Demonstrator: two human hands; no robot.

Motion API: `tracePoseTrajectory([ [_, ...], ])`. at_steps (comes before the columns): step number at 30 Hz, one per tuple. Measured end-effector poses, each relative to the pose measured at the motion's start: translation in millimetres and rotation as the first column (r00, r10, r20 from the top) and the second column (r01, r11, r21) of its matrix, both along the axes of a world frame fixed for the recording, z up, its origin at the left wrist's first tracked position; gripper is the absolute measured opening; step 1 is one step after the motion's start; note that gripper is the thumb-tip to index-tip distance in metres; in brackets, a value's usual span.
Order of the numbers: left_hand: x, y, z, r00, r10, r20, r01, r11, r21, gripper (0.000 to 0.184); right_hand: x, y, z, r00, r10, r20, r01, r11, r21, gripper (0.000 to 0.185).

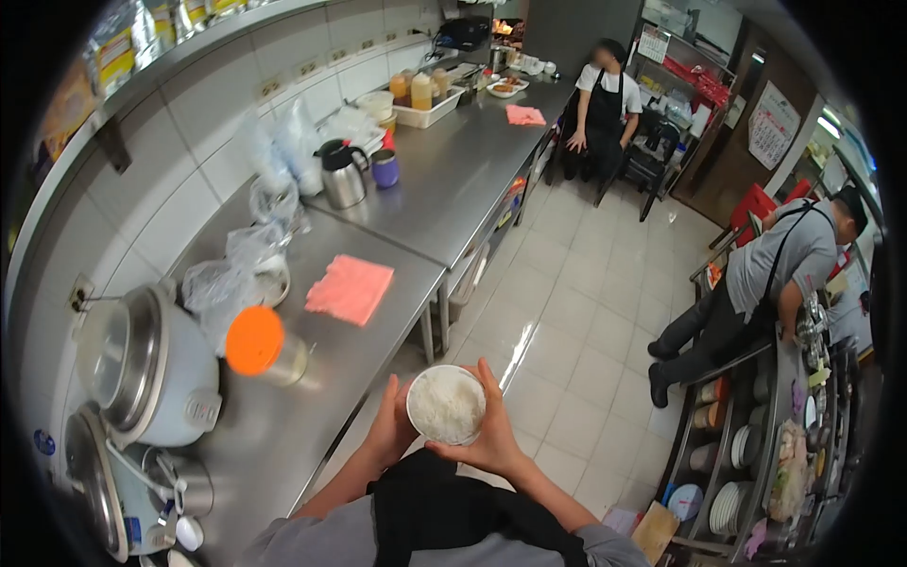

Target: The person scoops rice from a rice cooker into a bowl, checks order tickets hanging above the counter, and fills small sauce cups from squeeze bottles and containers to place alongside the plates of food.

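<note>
A white bowl filled with cooked rice (446, 404) is held in front of my body, between both hands. My left hand (394, 420) presses against its left side. From the right and below, my right hand (488, 430) wraps round the bowl, with the thumb along its lower edge. On the steel counter to the left stand a jar with an orange lid (255, 341) and a folded pink cloth (350, 289). The bowl is level and apart from the counter.
Two rice cookers (156, 369) stand at the counter's left end, near a metal pot (179, 482). Farther along are a steel jug (342, 173) and a purple cup (385, 167). One person (601, 113) sits at the back; another (770, 274) bends over the right-hand counter.
</note>
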State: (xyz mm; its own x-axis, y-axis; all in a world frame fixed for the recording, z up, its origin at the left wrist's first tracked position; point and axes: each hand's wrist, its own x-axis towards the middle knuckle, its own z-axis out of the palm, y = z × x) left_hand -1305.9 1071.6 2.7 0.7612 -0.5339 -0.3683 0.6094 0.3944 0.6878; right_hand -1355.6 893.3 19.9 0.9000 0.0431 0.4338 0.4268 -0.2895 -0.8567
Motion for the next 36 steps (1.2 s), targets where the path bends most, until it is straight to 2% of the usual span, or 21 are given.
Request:
tracePoseTrajectory([
  [5,105,-74,-10,0.993,-0.092,0.079,0.084,0.992,0.093,0.077,68,-89,-20,0.990,-0.139,-0.001,0.139,0.987,0.082,0.131],
  [8,160,-131,5,0.969,-0.193,0.152,0.181,0.979,0.089,0.074,91,-146,3,0.952,-0.300,-0.068,0.304,0.951,0.063,0.132],
  [10,199,-177,21,0.930,-0.290,0.227,0.277,0.957,0.090,0.073,105,-186,12,0.907,-0.418,-0.055,0.419,0.908,-0.003,0.136],
  [14,266,-269,36,0.902,-0.344,0.260,0.331,0.939,0.093,0.067,121,-257,18,0.752,-0.653,-0.093,0.655,0.756,-0.017,0.132],
  [15,279,-290,38,0.894,-0.360,0.268,0.349,0.933,0.089,0.067,123,-279,14,0.706,-0.703,-0.090,0.697,0.711,-0.092,0.132],
  [19,331,-362,39,0.869,-0.413,0.272,0.406,0.910,0.086,0.064,157,-352,6,0.624,-0.774,-0.110,0.771,0.632,-0.074,0.131],
  [22,366,-402,35,0.892,-0.378,0.247,0.358,0.925,0.124,0.062,201,-412,-1,0.637,-0.763,-0.110,0.754,0.647,-0.115,0.130],
  [25,403,-419,31,0.935,-0.270,0.231,0.241,0.960,0.146,0.060,270,-460,4,0.771,-0.614,-0.170,0.626,0.779,0.028,0.130],
  [28,436,-425,19,0.974,-0.092,0.209,0.049,0.978,0.203,0.057,347,-497,-2,0.888,-0.447,-0.112,0.450,0.893,0.006,0.129],
  [29,445,-425,13,0.979,-0.027,0.201,-0.021,0.972,0.233,0.057,372,-509,-11,0.908,-0.412,-0.081,0.405,0.910,-0.084,0.128],
  [32,475,-424,-9,0.975,0.154,0.160,-0.188,0.956,0.224,0.055,454,-524,-24,0.965,-0.242,-0.100,0.239,0.970,-0.046,0.128],
  [33,488,-425,-13,0.965,0.214,0.149,-0.244,0.944,0.223,0.054,481,-524,-33,0.978,-0.179,-0.102,0.183,0.983,0.032,0.127],
  [36,523,-426,-28,0.928,0.355,0.116,-0.373,0.892,0.256,0.050,552,-527,-37,0.991,-0.076,-0.109,0.076,0.997,-0.008,0.126],
])
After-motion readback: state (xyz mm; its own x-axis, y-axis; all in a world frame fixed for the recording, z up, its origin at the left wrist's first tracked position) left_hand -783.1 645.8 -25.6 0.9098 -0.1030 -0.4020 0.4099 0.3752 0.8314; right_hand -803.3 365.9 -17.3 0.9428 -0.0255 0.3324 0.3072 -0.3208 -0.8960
